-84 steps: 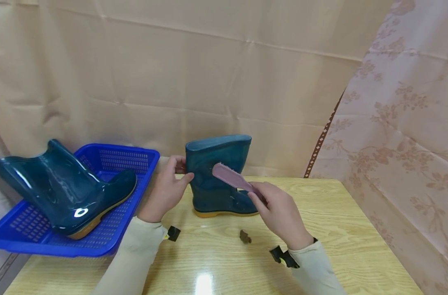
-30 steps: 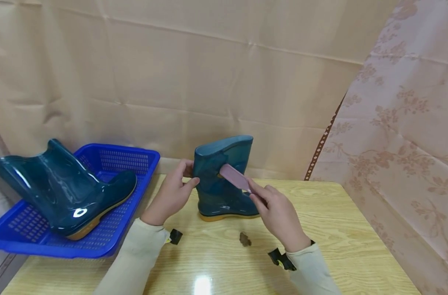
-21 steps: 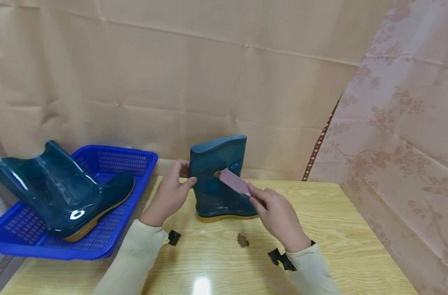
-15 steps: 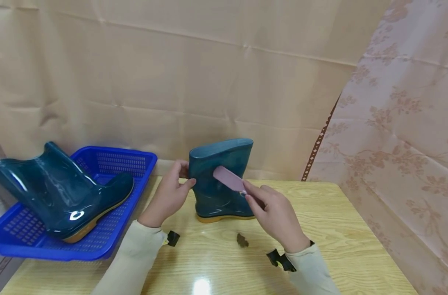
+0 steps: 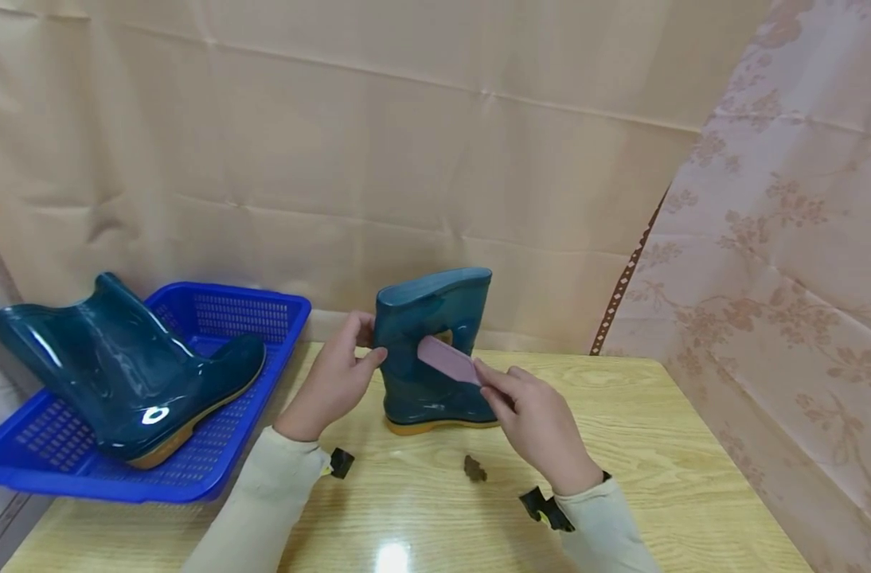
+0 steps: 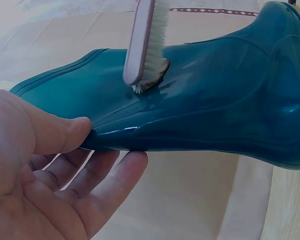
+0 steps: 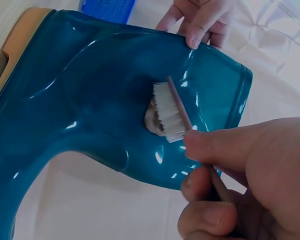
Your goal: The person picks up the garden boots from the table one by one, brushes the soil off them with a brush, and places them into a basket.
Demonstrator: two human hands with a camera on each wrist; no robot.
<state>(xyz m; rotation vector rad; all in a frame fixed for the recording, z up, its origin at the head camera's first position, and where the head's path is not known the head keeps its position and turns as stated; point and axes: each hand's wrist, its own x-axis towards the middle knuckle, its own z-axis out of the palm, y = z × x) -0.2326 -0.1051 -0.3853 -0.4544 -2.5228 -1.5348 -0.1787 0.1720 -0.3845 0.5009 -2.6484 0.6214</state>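
Note:
A dark teal rain boot point(image 5: 414, 390) with a tan sole stands upright on the table, toe pointing right. My left hand point(image 5: 335, 378) pinches the back of its shaft, thumb on the near side and fingers behind. In my right hand point(image 5: 539, 422) is the handle of a pinkish scrubbing brush point(image 5: 450, 362). Its white bristles point(image 7: 169, 112) press against a brown muddy patch point(image 7: 152, 120) on the boot's shaft. The left wrist view also has that patch point(image 6: 160, 75), partly hidden by the bristles. A small brown clump point(image 5: 474, 469) lies on the table before the boot.
On the left, a blue plastic basket point(image 5: 295, 318) holds a second teal boot point(image 5: 134, 358), tilted, its shaft sticking out over the rim. A beige cloth point(image 5: 435, 159) hangs behind the wooden table point(image 5: 622, 446); a flowered cloth point(image 5: 779, 278) hangs at right.
The brush has shifted about over the boot's shaft and its head now sits lower, baring part of the patch. The boot's shaft has swayed slightly; both hands keep their hold.

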